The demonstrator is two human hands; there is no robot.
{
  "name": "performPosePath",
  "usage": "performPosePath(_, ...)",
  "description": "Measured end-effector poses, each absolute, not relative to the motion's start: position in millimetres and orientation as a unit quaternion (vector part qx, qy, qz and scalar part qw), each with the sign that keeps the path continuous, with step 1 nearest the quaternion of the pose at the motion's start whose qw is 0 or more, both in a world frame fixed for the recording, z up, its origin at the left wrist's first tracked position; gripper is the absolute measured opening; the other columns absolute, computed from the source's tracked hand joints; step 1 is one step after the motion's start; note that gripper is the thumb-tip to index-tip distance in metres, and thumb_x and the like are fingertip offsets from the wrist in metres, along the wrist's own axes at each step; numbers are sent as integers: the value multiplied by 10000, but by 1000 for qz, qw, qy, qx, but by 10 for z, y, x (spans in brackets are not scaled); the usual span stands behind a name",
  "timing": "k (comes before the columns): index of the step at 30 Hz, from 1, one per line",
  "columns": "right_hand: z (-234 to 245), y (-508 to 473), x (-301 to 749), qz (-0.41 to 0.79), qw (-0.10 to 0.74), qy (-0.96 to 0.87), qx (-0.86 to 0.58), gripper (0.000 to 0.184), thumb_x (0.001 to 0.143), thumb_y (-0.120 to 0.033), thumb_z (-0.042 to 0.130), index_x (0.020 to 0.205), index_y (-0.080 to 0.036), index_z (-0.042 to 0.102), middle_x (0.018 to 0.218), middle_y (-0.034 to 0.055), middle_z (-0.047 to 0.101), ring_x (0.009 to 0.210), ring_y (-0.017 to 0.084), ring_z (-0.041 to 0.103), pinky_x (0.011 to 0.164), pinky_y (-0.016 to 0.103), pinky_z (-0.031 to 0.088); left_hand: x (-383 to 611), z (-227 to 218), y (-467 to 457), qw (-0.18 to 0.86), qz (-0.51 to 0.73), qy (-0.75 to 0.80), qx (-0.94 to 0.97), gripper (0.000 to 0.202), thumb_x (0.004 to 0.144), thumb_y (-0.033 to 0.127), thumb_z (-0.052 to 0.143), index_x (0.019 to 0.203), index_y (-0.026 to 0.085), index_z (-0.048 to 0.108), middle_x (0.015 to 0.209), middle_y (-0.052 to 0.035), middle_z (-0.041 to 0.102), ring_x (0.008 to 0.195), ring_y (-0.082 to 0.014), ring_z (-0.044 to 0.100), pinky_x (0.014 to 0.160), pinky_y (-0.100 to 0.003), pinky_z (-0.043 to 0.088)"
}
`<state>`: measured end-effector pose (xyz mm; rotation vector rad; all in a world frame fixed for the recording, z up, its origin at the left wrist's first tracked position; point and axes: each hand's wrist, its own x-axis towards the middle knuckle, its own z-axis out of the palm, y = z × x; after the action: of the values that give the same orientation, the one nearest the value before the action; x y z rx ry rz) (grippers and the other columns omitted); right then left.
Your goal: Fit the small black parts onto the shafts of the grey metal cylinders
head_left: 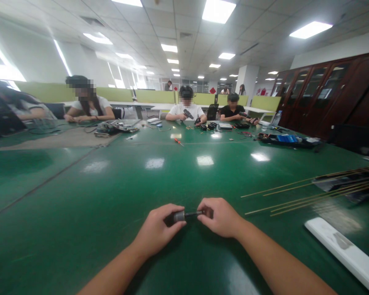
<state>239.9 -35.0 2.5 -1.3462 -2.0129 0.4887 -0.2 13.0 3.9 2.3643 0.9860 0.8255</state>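
Just above the green table (117, 180), near its front middle, I hold a grey metal cylinder with a thin dark shaft (190, 214). It lies roughly level, the wide end to the left and the shaft pointing right. Thumb and fingers of my left hand (160, 225) are closed around the wide end and hide part of it. At the other end, my right hand (219, 217) pinches the tip of the shaft. Its fingers cover that tip, so its shape cannot be made out.
Several thin brass-coloured rods (295, 203) and a long white bar (341, 250) lie on the right. Farther back are an orange screwdriver (178, 141) and a tray of blue parts (285, 139). Across the table a person (186, 110) holds a dark power tool; others sit nearby.
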Motion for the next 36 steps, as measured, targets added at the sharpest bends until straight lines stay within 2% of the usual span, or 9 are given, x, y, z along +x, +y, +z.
performPosePath(24, 12, -335, 2448, 192, 326, -761, -526, 81, 814, -206, 671, 895, -202, 665, 723, -16, 665, 634, 129, 604, 625, 231, 430, -21, 65, 142, 218, 298, 366, 854, 264, 815, 351, 708, 1053, 237, 714, 1006, -44, 749, 927, -227, 696, 858, -357, 544)
performPosePath(36, 68, -337, 2521, 167, 330, -761, -533, 76, 812, -204, 676, 887, -203, 670, 726, -11, 670, 647, 139, 613, 634, 243, 438, -27, 87, 137, 226, 314, 379, 840, 252, 810, 343, 717, 1044, 247, 716, 995, -31, 742, 933, -225, 689, 870, -359, 534)
